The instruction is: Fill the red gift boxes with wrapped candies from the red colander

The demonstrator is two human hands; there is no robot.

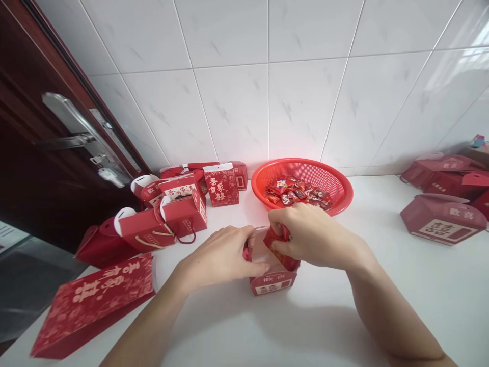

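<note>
A small red paper gift box (273, 283) stands open-topped on the white table in front of me, its pale inside showing. My left hand (225, 259) grips its left side, thumb at the near wall and fingers curled at the far edge. Over the box's right side, my right hand (311, 235) has its fingers closed on a red printed piece with gold marks (281, 251). I cannot tell whether that piece is a packet or part of the box. Just beyond my hands sits a red plastic basket (342, 201) with several red-wrapped candies (300, 192) in it.
Several red gift boxes (147, 228), some with cord handles, crowd the table's left. A long red box (95, 300) lies near the left edge. More folded boxes (443, 216) stand at right. Behind is a tiled wall (305, 112); a dark door (46, 168) is at left.
</note>
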